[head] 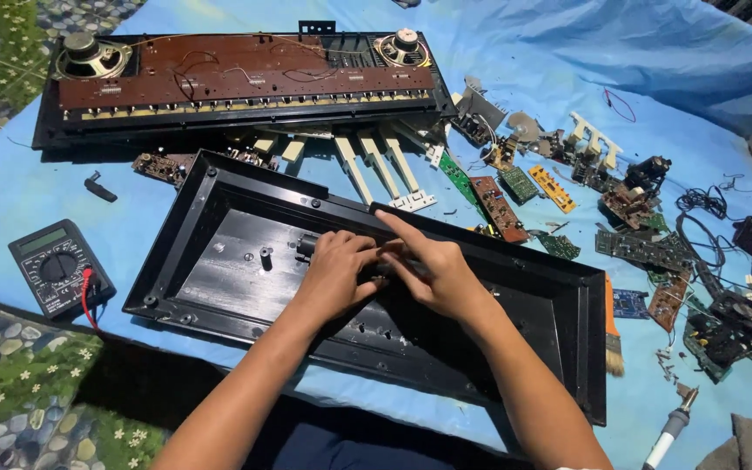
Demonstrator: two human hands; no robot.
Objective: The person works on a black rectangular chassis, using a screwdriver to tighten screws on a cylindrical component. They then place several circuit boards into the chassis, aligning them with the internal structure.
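A black plastic keyboard bottom shell (219,261) lies open side up on a blue cloth, right before me. Both my hands meet over its middle. My left hand (334,271) curls its fingers around a small dark part inside the shell. My right hand (433,270) pinches at the same spot, its forefinger stretched toward the shell's far rim. What sits between the fingers is mostly hidden. Beyond the shell lies the keyboard's upper half (237,83), upside down, with a brown circuit board and two speakers.
A black multimeter (56,265) with a red lead rests at the left. Loose white keys (376,165), several circuit boards (498,204) and wires are scattered right. A brush (613,331) and a soldering iron (672,426) lie near the right edge.
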